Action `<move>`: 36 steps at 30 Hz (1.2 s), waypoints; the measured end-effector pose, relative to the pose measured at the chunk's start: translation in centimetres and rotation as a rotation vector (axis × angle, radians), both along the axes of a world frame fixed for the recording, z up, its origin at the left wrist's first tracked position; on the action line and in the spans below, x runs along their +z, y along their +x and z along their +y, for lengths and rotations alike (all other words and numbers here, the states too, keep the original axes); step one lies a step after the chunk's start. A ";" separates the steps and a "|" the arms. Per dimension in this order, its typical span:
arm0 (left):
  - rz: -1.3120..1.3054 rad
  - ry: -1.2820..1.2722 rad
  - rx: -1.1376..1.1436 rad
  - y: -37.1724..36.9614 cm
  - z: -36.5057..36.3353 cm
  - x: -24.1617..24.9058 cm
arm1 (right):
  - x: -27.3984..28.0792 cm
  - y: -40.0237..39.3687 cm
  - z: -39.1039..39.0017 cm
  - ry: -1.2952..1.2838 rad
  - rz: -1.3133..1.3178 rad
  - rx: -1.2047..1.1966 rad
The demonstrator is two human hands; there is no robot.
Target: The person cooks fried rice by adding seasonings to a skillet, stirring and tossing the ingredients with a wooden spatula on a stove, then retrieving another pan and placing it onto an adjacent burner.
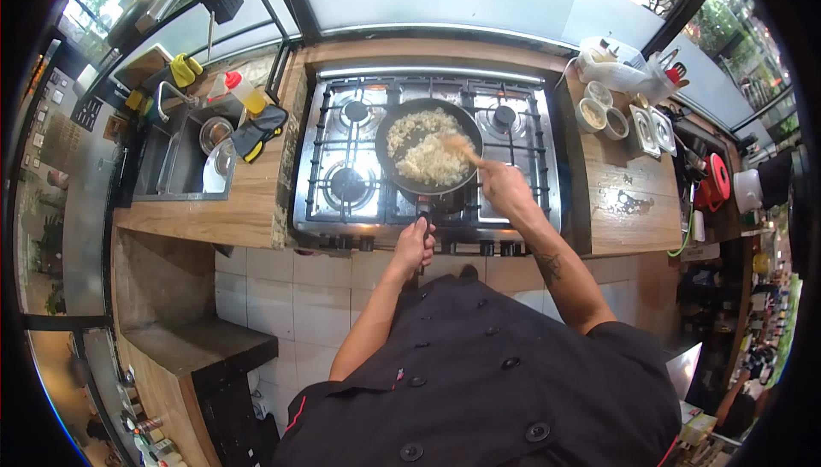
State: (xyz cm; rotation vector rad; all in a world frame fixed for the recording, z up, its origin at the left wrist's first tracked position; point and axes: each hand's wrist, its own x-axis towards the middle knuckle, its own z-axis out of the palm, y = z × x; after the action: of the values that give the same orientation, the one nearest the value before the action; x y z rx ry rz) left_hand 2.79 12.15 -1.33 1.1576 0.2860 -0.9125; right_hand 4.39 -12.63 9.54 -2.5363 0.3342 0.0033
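A dark frying pan (pixel 384 152) sits on the gas stove (pixel 308 204), its handle pointing toward me. Pale, rice-like food (pixel 434 162) is spread over its bottom, with dark patches of bare pan showing between. My left hand (pixel 414 247) is wrapped round the pan's handle. In my right hand (pixel 506 189) is a wooden spatula (pixel 462 149), gripped near its end. The spatula's blade is blurred and lies in the food at the pan's right side.
Left of the stove are a sink (pixel 161 159), a bottle with a red cap (pixel 245 93) and dark gloves (pixel 259 133). On the right counter stand small round bowls (pixel 591 114), metal containers (pixel 652 131) and a clear plastic bin (pixel 609 63). A red pan (pixel 717 183) lies further right.
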 end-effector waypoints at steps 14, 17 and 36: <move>0.007 0.033 -0.004 -0.1 0.1 0.1 | 1.2 -2.5 0.1 -0.037 -0.007 0.167; 0.004 0.003 -0.005 0.6 -0.2 0.1 | 1.9 -3.5 0.5 -0.067 0.106 0.237; 0.087 -0.052 0.009 6.7 -2.2 9.6 | 7.7 -1.5 -1.1 0.154 -0.204 0.132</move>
State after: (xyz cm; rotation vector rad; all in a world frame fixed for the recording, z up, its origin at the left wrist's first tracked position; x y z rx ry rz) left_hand 9.53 9.98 8.27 1.0696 0.3357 -0.9590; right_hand 2.91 -13.72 17.27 -2.3761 0.0820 -0.1711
